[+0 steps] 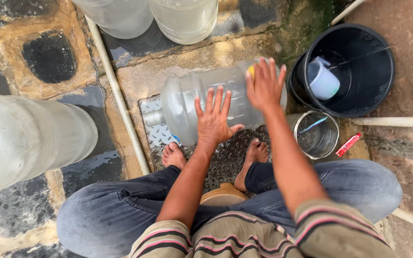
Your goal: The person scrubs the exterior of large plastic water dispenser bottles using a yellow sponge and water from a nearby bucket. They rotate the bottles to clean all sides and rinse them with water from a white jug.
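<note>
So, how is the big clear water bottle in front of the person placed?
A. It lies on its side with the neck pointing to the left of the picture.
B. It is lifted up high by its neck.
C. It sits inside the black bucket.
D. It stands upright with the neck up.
A: the water bottle lies on its side on the metal plate, neck to the left, with the left hand and right hand flat on it.

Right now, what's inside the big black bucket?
Inside the black bucket sits a pale plastic jug, tipped on its side against the wall. The dark bottom looks wet, but whether there is water in it can't be told.
</note>
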